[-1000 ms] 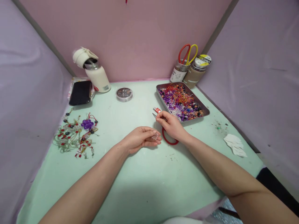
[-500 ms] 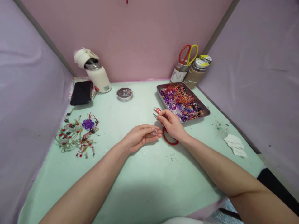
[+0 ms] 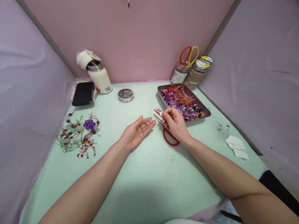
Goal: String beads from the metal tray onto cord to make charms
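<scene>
My left hand [image 3: 139, 132] is palm up with its fingers stretched out and the thumb raised. Several clear beads [image 3: 149, 123] rest on its fingers. My right hand [image 3: 174, 123] is closed in a pinch at the near left edge of the metal tray [image 3: 161, 97]; what sits between its fingertips is too small to make out. Under that hand lie red-handled scissors [image 3: 172, 144], partly hidden, with the blades pointing left. A red and white lighter [image 3: 158, 111] lies just beyond the blades. Purple, clear, black and orange beads [image 3: 187, 109] fill the tray, with red and yellow cords [image 3: 183, 95].
Strung bead pieces [image 3: 77, 133] lie at the left, one with a purple bead flower [image 3: 89, 124]. Behind are a phone [image 3: 83, 93], an uncapped cream bottle [image 3: 100, 79] and a round case [image 3: 125, 95]. Jars [image 3: 179, 74] stand back right; a crumpled tissue [image 3: 236, 147] lies right.
My left hand has moved slightly left and up, away from my right hand, and its thumb has lifted off the clear beads. My right hand has shifted slightly right, still pinched.
</scene>
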A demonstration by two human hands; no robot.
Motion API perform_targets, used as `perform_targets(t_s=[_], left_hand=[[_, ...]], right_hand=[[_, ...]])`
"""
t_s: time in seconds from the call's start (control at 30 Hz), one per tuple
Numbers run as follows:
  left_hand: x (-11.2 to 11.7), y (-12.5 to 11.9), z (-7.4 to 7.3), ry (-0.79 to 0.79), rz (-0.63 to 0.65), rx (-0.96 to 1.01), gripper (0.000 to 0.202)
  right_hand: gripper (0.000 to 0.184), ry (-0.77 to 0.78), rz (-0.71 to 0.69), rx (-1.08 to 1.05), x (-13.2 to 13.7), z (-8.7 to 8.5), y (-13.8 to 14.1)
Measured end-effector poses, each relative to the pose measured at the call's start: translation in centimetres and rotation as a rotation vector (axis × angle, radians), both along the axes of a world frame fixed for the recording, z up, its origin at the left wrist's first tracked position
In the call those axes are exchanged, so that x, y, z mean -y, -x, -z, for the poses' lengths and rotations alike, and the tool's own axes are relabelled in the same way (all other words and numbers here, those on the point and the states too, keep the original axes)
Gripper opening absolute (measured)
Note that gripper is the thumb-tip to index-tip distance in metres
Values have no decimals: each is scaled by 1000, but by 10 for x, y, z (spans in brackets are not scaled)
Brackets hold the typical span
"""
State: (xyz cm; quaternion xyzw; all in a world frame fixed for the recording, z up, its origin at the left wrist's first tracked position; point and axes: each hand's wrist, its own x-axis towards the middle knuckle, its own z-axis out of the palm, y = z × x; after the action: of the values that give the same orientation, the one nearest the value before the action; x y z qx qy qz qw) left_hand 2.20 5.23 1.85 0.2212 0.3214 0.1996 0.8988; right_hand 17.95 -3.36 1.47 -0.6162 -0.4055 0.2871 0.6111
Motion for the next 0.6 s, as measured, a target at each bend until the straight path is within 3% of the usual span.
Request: perform_targets(t_s=[0.07, 0.23, 0.6], left_hand=[[-2, 1, 0, -46, -30, 8, 20], [-3, 1, 2, -134, -85, -22, 24], [-4, 0, 4, -193, -215, -35, 15]], right_hand=[[11, 0, -3, 6, 0, 1, -1], [12, -8, -28, 22, 0, 4, 0], [10, -53, -276, 150, 10, -2, 12]])
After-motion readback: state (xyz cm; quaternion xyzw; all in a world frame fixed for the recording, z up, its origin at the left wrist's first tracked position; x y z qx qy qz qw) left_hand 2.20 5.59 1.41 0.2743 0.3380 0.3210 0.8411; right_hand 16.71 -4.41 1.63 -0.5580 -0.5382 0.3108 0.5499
